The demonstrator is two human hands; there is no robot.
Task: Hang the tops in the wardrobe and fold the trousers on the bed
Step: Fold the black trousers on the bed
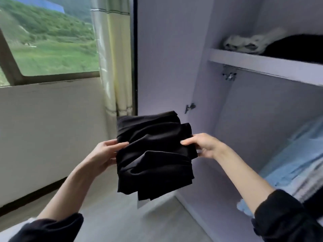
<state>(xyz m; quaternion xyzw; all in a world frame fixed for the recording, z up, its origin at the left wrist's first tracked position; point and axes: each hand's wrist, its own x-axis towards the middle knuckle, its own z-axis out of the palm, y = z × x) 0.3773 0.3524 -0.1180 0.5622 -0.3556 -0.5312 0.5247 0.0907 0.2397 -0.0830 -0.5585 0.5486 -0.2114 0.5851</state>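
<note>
Black cloth, folded into a thick, loose bundle (154,154), is held up in the air between both hands in front of the open wardrobe (244,119), over the floor and touching no surface. It reads as folded trousers, though the folds hide legs and waistband, so I cannot tell for sure. Carrying it from both sides probably keeps the layers from sliding apart, since the bottom edges already hang loose. The left hand (106,154) grips the bundle's left edge, thumb laid across the top of the fabric and fingers curled beneath. The right hand (202,145) takes the right edge the same way, thumb on top and fingers tucked under, so each grip is clamped on the cloth rather than spread apart. Above, the wardrobe shelf (262,65) carries a pale garment (244,43) beside a dark one (297,48) near its front edge. Light blue clothing (297,163) hangs lower in the right part of the wardrobe. A curtain (113,58) hangs beside the window (47,41) on the left
</note>
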